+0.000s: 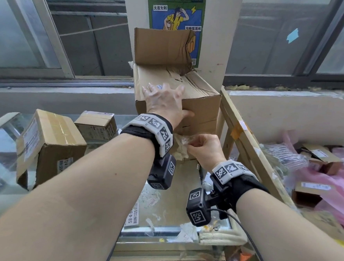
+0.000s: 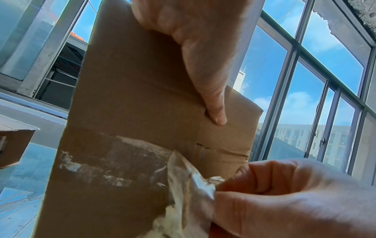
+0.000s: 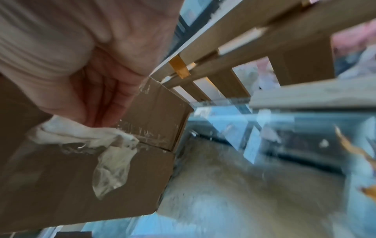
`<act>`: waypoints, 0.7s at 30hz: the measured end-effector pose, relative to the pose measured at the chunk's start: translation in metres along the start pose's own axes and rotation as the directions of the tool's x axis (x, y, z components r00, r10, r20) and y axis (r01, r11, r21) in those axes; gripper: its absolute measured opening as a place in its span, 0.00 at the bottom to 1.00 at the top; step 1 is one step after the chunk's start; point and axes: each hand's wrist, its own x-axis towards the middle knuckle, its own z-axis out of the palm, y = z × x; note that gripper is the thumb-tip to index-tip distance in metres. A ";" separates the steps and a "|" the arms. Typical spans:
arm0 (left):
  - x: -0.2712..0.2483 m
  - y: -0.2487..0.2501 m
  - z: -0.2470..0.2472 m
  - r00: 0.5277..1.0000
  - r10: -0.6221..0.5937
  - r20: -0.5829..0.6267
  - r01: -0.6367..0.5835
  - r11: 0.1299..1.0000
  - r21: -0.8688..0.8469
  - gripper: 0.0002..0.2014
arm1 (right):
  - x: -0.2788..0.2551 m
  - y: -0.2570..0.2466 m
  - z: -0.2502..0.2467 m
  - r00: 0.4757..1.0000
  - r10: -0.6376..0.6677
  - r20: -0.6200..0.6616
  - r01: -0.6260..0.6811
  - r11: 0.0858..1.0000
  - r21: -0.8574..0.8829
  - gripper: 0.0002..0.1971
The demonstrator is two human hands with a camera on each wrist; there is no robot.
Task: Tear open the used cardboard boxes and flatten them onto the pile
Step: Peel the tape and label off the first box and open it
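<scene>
Two hands are engaged on one large cardboard box (image 1: 199, 103), which stands on the glass surface (image 1: 7, 139) against a white pillar (image 1: 218, 42), its top flap (image 1: 162, 46) raised and torn at the right edge. The left hand (image 1: 165, 103) lies flat on the box top, fingers (image 1: 149, 90) spread and straight, thumb (image 2: 215, 104) pressed down over the near face. The right hand (image 1: 204, 149) is lower on that face, fingers curled and pinching a crumpled strip of clear packing tape (image 1: 180, 147); in the right wrist view the tape (image 3: 109, 162) is partly peeled and hangs loose from the seam between the two bottom flaps. White residue marks the cardboard where the tape has lifted. A wooden frame (image 1: 247, 148) leans just beside the box on its right. Two smaller sealed boxes sit well apart to the left on the same surface, the nearer one (image 1: 47, 148) tilted, the farther one (image 1: 96, 125) upright. Pink plastic bags (image 1: 330, 182) and parcels lie beyond the frame at right. A flattened piece of cardboard (image 1: 174, 195) lies on the surface below the wrists.
</scene>
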 end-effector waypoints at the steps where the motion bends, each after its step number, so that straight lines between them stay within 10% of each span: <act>1: 0.000 -0.001 0.000 1.000 -0.002 -0.002 0.002 1.000 -0.004 0.34 | 0.000 0.000 0.000 1.000 0.020 0.008 -0.020 0.999 0.037 0.02; 6: -0.001 -0.010 0.000 1.000 -0.008 -0.024 0.007 0.999 -0.031 0.34 | -0.003 -0.005 0.002 0.990 0.128 0.064 -0.140 0.953 0.268 0.03; 12: -0.005 -0.031 -0.001 0.996 -0.038 -0.079 0.032 0.997 -0.073 0.33 | -0.010 0.011 -0.002 0.838 0.383 0.389 -0.542 0.505 0.672 0.07; 15: -0.007 -0.041 -0.003 0.995 -0.045 -0.087 0.035 0.992 -0.120 0.32 | 0.004 0.021 0.001 0.825 0.509 0.244 -0.546 0.611 0.572 0.06; 18: -0.011 -0.051 -0.005 0.995 -0.047 -0.086 0.034 0.988 -0.153 0.33 | 0.017 0.014 0.002 0.981 0.139 -0.136 -0.146 0.988 -0.042 0.03; 21: -0.014 -0.059 -0.007 0.996 -0.040 -0.080 0.025 0.983 -0.183 0.33 | 0.020 -0.005 0.007 0.883 -0.461 -0.091 0.370 0.802 -0.469 0.05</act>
